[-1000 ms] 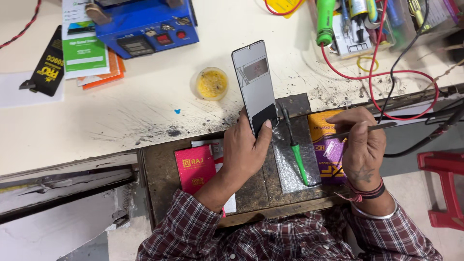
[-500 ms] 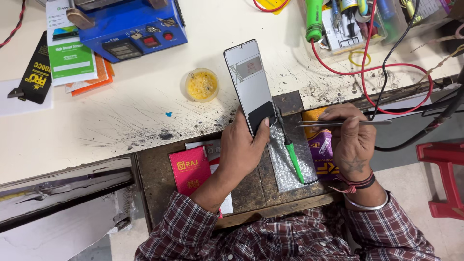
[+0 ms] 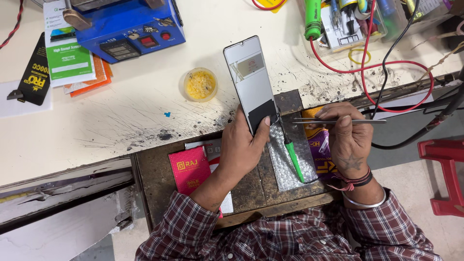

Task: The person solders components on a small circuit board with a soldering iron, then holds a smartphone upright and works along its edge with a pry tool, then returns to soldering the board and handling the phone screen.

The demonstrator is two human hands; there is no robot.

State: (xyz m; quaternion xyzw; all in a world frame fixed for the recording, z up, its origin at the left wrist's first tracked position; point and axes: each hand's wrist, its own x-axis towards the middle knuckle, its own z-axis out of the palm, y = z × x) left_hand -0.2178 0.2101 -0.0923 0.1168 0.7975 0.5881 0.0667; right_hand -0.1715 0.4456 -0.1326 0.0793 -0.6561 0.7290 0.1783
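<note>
My left hand (image 3: 244, 145) grips the lower end of a phone display panel (image 3: 251, 82), which lies tilted across the bench edge with its grey back up. My right hand (image 3: 345, 137) holds thin metal tweezers (image 3: 333, 121), their tips pointing left at the panel's lower right corner. A green-handled screwdriver (image 3: 294, 157) lies on a silver foil pad (image 3: 285, 166) between my hands.
A small round tub of yellow paste (image 3: 199, 84) sits left of the panel. A blue heater box (image 3: 128, 26) stands at the back left beside printed cards (image 3: 67, 58). Red wires (image 3: 386, 72) loop at the right, near a clear tray of tools (image 3: 348, 21). A red packet (image 3: 189, 169) lies on the dark drawer.
The view has shifted slightly. My right hand and tweezers have edged left, bringing the tips to the panel's corner. My left hand keeps its grip.
</note>
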